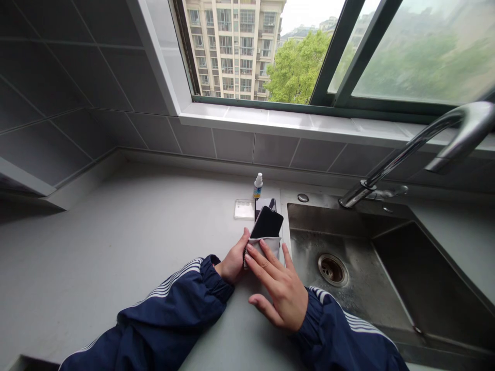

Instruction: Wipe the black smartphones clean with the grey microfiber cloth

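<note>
A dark-screened smartphone (267, 222) is tilted up in my left hand (233, 259), whose fingers wrap round its left side and lower part. A light grey cloth (274, 245) covers the lower part of the screen. Over that cloth my right hand (277, 286) lies flat, fingers stretched and spread, the tips touching the cloth. Just beyond the phone rests a dark, shiny flat item (265, 202), partly hidden by it. A clear phone case (244, 209) lies to its left. Behind them stands a small white-capped spray bottle (258, 186) with a coloured label.
To the right is a steel sink (381, 281) with a round drain (333, 269). A chrome faucet (410, 149) arches over it. The pale countertop (116, 232) stretches left. A window (247, 51) with a tiled sill (270, 116) is at the back.
</note>
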Motion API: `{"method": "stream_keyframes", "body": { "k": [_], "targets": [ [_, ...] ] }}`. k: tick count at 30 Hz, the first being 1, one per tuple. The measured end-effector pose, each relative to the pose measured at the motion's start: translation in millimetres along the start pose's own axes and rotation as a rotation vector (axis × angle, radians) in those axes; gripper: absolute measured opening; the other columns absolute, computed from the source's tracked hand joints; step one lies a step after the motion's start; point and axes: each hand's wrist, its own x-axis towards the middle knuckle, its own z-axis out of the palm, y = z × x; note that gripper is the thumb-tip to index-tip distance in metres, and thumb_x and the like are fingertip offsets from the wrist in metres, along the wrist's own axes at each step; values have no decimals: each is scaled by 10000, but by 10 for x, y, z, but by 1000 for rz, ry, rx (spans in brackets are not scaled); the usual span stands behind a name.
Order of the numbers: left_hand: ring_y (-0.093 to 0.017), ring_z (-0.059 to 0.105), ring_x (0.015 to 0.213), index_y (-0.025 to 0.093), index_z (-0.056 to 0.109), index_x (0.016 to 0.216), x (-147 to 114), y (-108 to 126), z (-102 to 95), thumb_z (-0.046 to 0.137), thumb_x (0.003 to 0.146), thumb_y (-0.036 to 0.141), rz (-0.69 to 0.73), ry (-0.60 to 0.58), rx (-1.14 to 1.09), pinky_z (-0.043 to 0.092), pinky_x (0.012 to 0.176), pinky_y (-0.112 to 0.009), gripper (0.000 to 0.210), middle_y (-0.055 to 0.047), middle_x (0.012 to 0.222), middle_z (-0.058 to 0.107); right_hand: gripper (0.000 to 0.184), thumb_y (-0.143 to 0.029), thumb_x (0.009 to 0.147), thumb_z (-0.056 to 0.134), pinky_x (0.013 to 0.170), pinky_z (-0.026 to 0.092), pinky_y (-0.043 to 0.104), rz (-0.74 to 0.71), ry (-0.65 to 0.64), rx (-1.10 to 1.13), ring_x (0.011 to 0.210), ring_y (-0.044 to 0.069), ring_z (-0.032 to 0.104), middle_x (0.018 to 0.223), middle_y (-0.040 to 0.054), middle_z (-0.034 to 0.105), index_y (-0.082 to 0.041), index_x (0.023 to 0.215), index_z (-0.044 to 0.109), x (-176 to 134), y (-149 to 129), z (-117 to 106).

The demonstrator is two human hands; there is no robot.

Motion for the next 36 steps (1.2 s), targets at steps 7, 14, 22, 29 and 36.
{"method": "stream_keyframes", "body": {
  "k": [7, 14, 22, 29, 36],
  "targets": [
    [-254, 665, 1020, 115, 498, 1401, 7, -76, -69, 302, 967, 573, 19, -56, 143, 443, 954, -377, 660, -161, 1182, 682, 645, -512, 1006, 283, 1159, 80, 632, 165, 125, -59, 1483, 335, 159, 1586, 94, 248, -168, 1544, 194, -15, 107, 44],
    [-201, 664, 618, 146, 450, 1437, -14, -90, -102, 245, 949, 623, -19, -176, 354, 517, 624, -335, 713, -151, 969, 722, 625, -453, 1006, 305, 1131, 155, 656, 336, 239, -64, 1485, 347, 139, 1597, 110, 211, -189, 1553, 160, -1, 208, 16],
    [-212, 682, 622, 184, 391, 1462, -10, -81, -120, 281, 949, 610, -23, -170, 306, 546, 621, -351, 676, -143, 970, 717, 633, -437, 1004, 321, 1122, 184, 664, 383, 262, -59, 1489, 354, 97, 1604, 108, 188, -189, 1557, 136, -5, 223, 31],
    [-227, 681, 696, 102, 580, 1301, 31, -36, -106, 268, 951, 612, 12, -94, 109, 521, 615, -335, 693, -152, 938, 714, 580, -406, 1007, 333, 1123, 171, 672, 237, 201, -35, 1482, 351, 143, 1571, 101, 290, -177, 1532, 239, -34, 208, 68],
    [-249, 665, 619, 88, 600, 1267, 25, 31, -143, 335, 908, 666, -28, -5, 52, 522, 589, -385, 730, -115, 790, 705, 466, -335, 977, 431, 1155, 123, 654, 20, 204, 47, 1457, 339, 251, 1487, 95, 448, -142, 1399, 469, -48, 184, -45]
  ]
}}
